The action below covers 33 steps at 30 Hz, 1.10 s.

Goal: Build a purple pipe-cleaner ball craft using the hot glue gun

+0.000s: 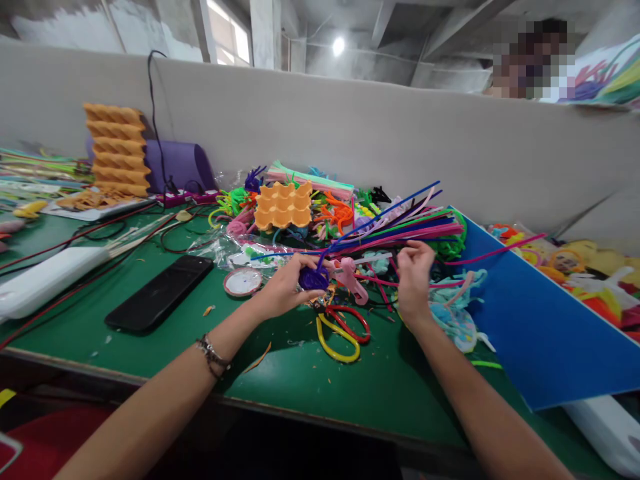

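Observation:
My left hand (286, 287) is closed round a small dark purple coil of pipe cleaner (313, 278), from which a blue pipe cleaner (380, 215) runs up to the right. My right hand (415, 277) is beside it with fingers curled in a loose pinch; what it holds, if anything, is too small to name. Both hands hover over a heap of coloured pipe cleaners (400, 230). Two scissors, red-handled (350, 320) and yellow-handled (337, 340), lie on the green table (300, 380) just below my hands.
A black phone (160, 293) lies at left, a round white lid (243, 281) beside it. An orange foam tray (283, 205), a stack of orange pieces (119, 150), a purple box (177, 165) and a blue board (540, 333) surround the heap. A person (535, 60) is behind the grey partition.

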### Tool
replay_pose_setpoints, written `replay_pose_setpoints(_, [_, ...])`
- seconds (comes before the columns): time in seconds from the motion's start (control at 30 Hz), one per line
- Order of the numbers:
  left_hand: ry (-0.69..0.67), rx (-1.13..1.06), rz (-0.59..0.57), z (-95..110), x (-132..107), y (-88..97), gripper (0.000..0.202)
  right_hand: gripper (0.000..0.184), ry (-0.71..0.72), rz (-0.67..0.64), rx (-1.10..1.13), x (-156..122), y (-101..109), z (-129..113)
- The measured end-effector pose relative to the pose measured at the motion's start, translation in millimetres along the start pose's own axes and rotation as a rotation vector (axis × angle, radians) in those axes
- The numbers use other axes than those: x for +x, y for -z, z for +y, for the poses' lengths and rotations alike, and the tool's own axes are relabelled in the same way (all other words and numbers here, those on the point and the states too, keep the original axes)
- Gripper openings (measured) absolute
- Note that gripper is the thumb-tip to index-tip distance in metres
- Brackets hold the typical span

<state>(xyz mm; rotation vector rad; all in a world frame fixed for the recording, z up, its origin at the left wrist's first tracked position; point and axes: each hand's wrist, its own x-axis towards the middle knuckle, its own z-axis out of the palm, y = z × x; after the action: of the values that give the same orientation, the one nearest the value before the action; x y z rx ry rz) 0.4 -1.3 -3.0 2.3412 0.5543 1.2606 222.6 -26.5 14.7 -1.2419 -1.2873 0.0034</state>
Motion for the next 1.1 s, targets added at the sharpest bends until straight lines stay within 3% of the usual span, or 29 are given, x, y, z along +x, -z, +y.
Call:
replay_pose_setpoints(0.07, [-0.071, 0.07, 0.0, -0.3, -0.7, -0.8, 0.029, 0.022, 0.127, 0.141, -0.044, 4.1, 11.2, -10.7])
replay_pose_setpoints(0.13, [-0.159, 0.12, -0.01, 0.6, -0.4, -1.5, 0.027, 0.021, 0.343, 0.115, -0.175, 2.6, 20.9, -25.8])
replay_pose_setpoints(0.23, [-0.213, 0.151, -0.077, 3.4, 0.8, -2.7, 0.022, 0.03, 0.826, -0.234, -0.344, -7.2, 24.2, -48.5])
replay_pose_setpoints(0.3, [-0.207, 0.152, -0.104, 5.5, 1.5, -3.3, 0.02, 0.035, 0.951, -0.434, -0.431, -13.4, 19.1, -58.1])
replay_pose_setpoints(0.37, [-0.22, 0.14, -0.086, 7.6, 1.9, -3.2, 0.019, 0.03, 0.933, -0.497, -0.465, -16.4, 12.6, -61.3])
replay_pose_setpoints(0.5, [-0.289, 0.108, -0.03, 13.0, 3.6, -1.5, 0.024, 0.013, 0.877, -0.433, -0.418, -15.0, 6.6, -57.4])
replay_pose_setpoints(0.67, [-0.328, 0.079, 0.036, 18.1, 4.0, -1.4, 0.035, 0.013, 0.824, -0.427, -0.236, -18.4, 7.0, -58.2])
replay_pose_setpoints(0.83, [-0.244, -0.02, 0.066, 20.7, 2.8, -3.4, 0.036, 0.01, 0.631, -0.423, -0.106, -27.7, 5.8, -60.8])
replay_pose_setpoints(1.1, [-0.089, -0.293, 0.101, 24.7, 3.8, -4.2, 0.03, 0.012, 0.503, -0.455, -0.018, -36.8, -0.5, -56.3])
